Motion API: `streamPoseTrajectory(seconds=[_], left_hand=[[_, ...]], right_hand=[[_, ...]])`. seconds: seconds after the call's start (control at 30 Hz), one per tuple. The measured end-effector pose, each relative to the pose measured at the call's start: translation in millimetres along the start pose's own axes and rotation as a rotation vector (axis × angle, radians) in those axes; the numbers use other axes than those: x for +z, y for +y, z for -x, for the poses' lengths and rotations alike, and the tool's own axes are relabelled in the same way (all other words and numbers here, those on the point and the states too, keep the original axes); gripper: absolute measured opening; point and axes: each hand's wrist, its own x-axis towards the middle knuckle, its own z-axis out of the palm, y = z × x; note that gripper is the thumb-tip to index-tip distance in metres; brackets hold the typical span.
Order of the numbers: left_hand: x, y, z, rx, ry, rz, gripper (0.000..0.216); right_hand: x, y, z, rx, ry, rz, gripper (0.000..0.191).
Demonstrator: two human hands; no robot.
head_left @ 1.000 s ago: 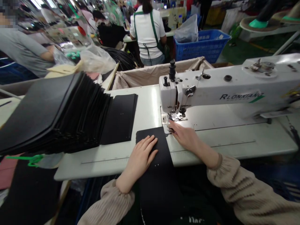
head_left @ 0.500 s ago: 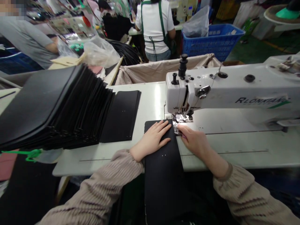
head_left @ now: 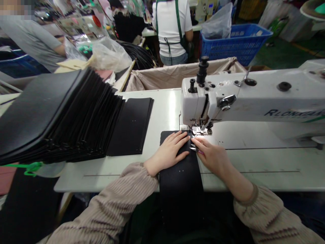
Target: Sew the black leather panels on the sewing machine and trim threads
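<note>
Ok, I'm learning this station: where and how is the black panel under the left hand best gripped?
I'd pinch the black panel at its near part, coming from the near side, thumb above, fingers beneath. It's a thin sheet, and that part runs past the table edge, so its underside should be reachable. The left hand lies across the far part, by the sewing machine.
</note>
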Motion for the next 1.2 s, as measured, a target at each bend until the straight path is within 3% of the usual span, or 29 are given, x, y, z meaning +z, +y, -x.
streamPoseTrajectory(seconds=[0.93,1.2], left_hand=[[0.4,-6.3,-3.4,0.024,0.01,0.026,0.056],[-0.3,-5.7,-1.6,0.053,0.047,0.021,0.043]], right_hand=[[0.6,1.3,-0.1,-0.011,-0.023,-0.028,0.044],[-0.2,2.4,0.3,-0.006,-0.029,-0.036,0.046]])
